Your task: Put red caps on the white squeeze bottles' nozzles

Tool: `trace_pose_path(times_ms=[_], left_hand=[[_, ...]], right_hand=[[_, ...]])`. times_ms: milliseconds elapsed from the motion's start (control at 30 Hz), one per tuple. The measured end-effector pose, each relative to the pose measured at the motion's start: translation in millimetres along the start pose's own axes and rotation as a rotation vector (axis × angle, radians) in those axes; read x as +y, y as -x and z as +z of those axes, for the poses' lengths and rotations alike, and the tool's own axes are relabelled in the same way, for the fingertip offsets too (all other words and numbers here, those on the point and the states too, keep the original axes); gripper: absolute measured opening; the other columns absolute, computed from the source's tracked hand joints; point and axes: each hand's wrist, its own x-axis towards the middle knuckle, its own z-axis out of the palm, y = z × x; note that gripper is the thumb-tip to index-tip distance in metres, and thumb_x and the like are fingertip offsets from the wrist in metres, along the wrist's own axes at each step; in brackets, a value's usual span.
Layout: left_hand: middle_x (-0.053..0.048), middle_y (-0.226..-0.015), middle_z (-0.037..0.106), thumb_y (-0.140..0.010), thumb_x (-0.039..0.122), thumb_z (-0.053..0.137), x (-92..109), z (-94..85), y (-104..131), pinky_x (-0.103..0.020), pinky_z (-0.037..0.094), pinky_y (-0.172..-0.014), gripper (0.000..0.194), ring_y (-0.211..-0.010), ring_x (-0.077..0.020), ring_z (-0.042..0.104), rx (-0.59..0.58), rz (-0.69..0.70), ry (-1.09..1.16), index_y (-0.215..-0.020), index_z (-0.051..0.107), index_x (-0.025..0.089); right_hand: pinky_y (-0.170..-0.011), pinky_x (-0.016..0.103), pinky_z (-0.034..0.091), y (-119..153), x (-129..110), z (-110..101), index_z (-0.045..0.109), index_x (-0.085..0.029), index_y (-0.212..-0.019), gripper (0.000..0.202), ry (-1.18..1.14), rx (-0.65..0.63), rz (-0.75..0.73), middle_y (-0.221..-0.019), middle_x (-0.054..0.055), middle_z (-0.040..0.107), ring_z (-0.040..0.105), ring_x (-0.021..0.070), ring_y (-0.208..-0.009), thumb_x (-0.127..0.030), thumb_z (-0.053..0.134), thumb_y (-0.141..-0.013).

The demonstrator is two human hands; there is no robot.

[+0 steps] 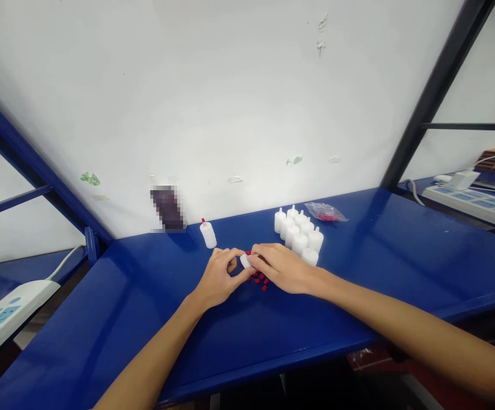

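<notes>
Between my two hands is a small white bottle (pixel 246 261), tilted on its side. My left hand (pixel 221 276) grips its left end between thumb and fingers. My right hand (pixel 276 266) closes around the other end, so the bottle's tip is hidden. Several small red caps (pixel 258 280) lie on the blue table just below and behind the hands. A white bottle with a red cap (pixel 208 234) stands beyond my left hand. Several uncapped white bottles (pixel 299 243) with narrow tips stand in a group beyond my right hand.
A clear plastic bag (pixel 326 212) with red pieces lies near the wall on the blue table (pixel 144 319). A dark pixelated object (pixel 169 209) leans at the wall. Power strips (pixel 3 319) sit at the far left and right, beyond metal frame posts (pixel 430 108).
</notes>
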Motion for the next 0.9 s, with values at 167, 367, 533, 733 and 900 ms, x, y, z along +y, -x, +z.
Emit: trace_pose_path(times_ms=[167, 367, 533, 733, 900], left_hand=[[0.000, -0.084, 0.054, -0.089, 0.043, 0.059, -9.2, -3.1, 0.8, -0.027, 0.043, -0.065, 0.041, -0.066, -0.0133, 0.049, 0.132, 0.044, 0.208, -0.125, 0.053, 0.023], [-0.010, -0.127, 0.048, -0.082, 0.039, 0.069, -57.9, -31.4, -21.2, -0.035, 0.046, -0.090, 0.064, -0.116, -0.0242, 0.051, 0.854, -0.223, 0.099, -0.138, 0.040, 0.027], [-0.017, -0.149, 0.036, -0.076, 0.044, 0.075, -93.1, -26.5, -36.8, -0.050, 0.033, -0.110, 0.089, -0.138, -0.0332, 0.036, 0.613, -0.376, 0.281, -0.148, 0.025, 0.027], [-0.015, -0.127, 0.059, -0.082, 0.051, 0.062, -102.8, -9.1, -40.0, -0.044, 0.041, -0.105, 0.058, -0.123, -0.0296, 0.056, 0.402, -0.297, 0.439, -0.127, 0.047, 0.017], [-0.006, -0.104, 0.063, -0.087, 0.048, 0.057, -95.0, -7.0, -33.8, -0.035, 0.050, -0.087, 0.045, -0.097, -0.0217, 0.065, 0.316, -0.260, 0.379, -0.121, 0.049, 0.020]], right_hand=[[-0.059, 0.026, 0.034, 22.1, -8.6, -30.4, 0.049, -0.018, -0.072, 0.037, -0.118, 0.151, -0.055, -0.066, -0.001, 0.052, 0.048, 0.0124, -0.060, -0.035, 0.037, -0.103], [-0.052, 0.028, 0.030, 59.2, 13.7, -93.9, 0.053, -0.020, -0.064, 0.035, 0.041, 0.298, 0.204, -0.056, -0.002, 0.050, 0.044, 0.0125, -0.051, -0.040, 0.052, -0.093], [-0.051, 0.028, 0.030, 58.7, 32.0, -99.4, 0.048, -0.020, -0.057, 0.038, 0.144, 0.115, 0.352, -0.055, -0.001, 0.051, 0.046, 0.0131, -0.051, -0.039, 0.054, -0.089], [-0.051, 0.028, 0.029, 49.7, 40.9, -87.6, 0.047, -0.019, -0.056, 0.040, 0.146, -0.013, 0.386, -0.053, -0.001, 0.049, 0.044, 0.0123, -0.050, -0.042, 0.054, -0.088], [-0.050, 0.026, 0.027, 53.3, 32.4, -89.2, 0.046, -0.019, -0.060, 0.039, 0.146, 0.176, 0.373, -0.055, -0.002, 0.050, 0.043, 0.0118, -0.050, -0.047, 0.058, -0.085]])
